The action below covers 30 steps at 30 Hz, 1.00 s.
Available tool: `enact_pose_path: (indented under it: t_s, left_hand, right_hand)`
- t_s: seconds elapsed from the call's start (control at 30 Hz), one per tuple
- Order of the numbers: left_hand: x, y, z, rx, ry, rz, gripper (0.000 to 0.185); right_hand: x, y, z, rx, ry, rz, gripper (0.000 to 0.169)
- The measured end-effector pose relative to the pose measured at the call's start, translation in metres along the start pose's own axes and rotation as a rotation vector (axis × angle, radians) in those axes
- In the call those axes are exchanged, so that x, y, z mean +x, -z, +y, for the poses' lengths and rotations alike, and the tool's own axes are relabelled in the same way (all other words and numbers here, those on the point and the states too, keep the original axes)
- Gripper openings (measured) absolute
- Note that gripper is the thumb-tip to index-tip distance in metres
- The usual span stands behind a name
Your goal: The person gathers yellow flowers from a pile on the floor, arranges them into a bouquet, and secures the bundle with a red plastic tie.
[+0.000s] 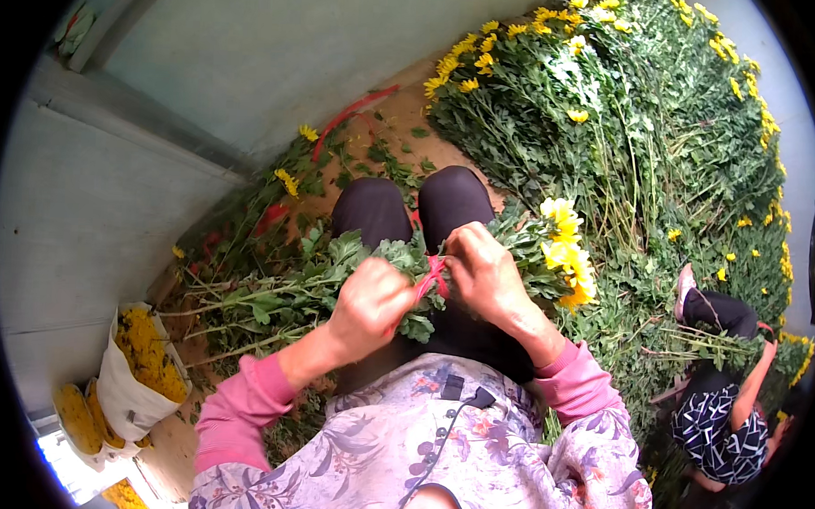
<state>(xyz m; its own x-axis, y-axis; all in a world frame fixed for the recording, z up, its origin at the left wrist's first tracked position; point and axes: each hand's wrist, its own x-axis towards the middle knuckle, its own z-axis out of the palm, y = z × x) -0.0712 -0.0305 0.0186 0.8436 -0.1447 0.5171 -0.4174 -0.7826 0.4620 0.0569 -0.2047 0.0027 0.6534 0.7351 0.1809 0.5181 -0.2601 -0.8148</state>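
Across my lap lies a bunch of yellow chrysanthemums [569, 257], flower heads to the right and cut stems [244, 299] to the left. A red plastic tie [432, 277] loops around the bunch between my hands. My left hand [372, 297] is closed on one end of the tie, its fist resting over the leaves. Close to the flower heads, my right hand [481, 270] pinches the tie on its other side. Both sets of fingertips are partly hidden by the knuckles.
A large heap of cut chrysanthemums [606, 154] fills the right side. Another person [722, 413] sits there, holding stems. White sacks [134, 379] of yellow petals stand at lower left by the wall [112, 224]. Red tie strips [345, 114] and leaves litter the floor.
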Motion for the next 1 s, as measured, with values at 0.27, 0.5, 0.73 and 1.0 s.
enact_pose_path:
  t_s: [0.27, 0.5, 0.73, 1.0]
  left_hand:
    - [0.025, 0.016, 0.009, -0.199, 0.274, -0.03, 0.036]
    - [0.087, -0.066, 0.038, -0.149, 0.13, -0.141, 0.037]
    - [0.112, -0.109, 0.035, -0.087, 0.135, -0.162, 0.031]
    - [0.107, -0.122, 0.032, 0.001, 0.1, -0.1, 0.02]
  right_hand:
    - [-0.034, 0.011, -0.02, 0.117, 0.386, 0.062, 0.024]
    - [-0.104, 0.041, -0.006, -0.147, 0.253, 0.068, 0.019]
    - [-0.13, 0.058, 0.022, -0.032, -0.22, 0.327, 0.012]
    - [-0.14, 0.036, 0.046, 0.039, -0.31, 0.279, 0.015]
